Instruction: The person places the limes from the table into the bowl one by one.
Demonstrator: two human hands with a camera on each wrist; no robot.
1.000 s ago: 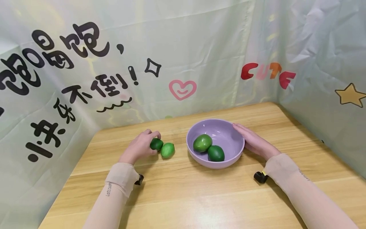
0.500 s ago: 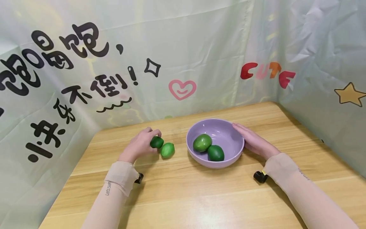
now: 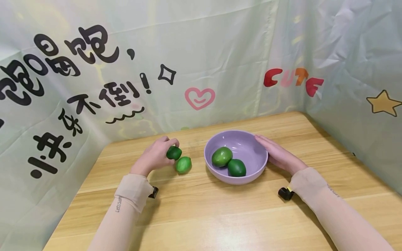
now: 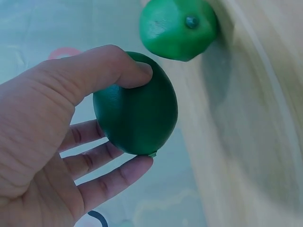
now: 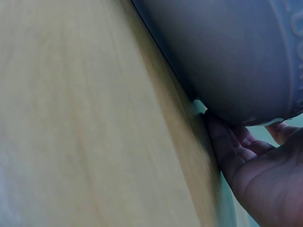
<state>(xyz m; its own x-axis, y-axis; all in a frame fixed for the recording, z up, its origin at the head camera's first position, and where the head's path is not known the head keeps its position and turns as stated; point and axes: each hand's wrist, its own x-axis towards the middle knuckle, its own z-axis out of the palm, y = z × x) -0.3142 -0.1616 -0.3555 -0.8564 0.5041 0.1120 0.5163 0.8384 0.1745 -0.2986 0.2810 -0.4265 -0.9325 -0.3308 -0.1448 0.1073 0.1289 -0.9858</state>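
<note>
My left hand [image 3: 156, 156] pinches a dark green lime [image 4: 137, 109] between thumb and fingers, lifted off the table. Just right of it a brighter green lime [image 3: 183, 164] lies on the wood; it also appears at the top of the left wrist view. A purple bowl [image 3: 216, 173] stands to the right, holding a mid-green fruit [image 3: 222, 156] and a dark green fruit [image 3: 237, 168] side by side. My right hand [image 3: 279, 155] rests against the bowl's right side, fingers extended. In the right wrist view its fingertips touch the bowl's outer wall low down.
The wooden table [image 3: 201, 216] carries all of this. Pale printed cloth [image 3: 232, 76] hangs behind it and along both sides. A small black camera [image 3: 285, 194] sits at the right wrist, and another [image 3: 153, 192] at the left.
My left hand has raised the dark green lime from the table and shifted it slightly right. My right hand, the bowl and the other fruits have stayed put.
</note>
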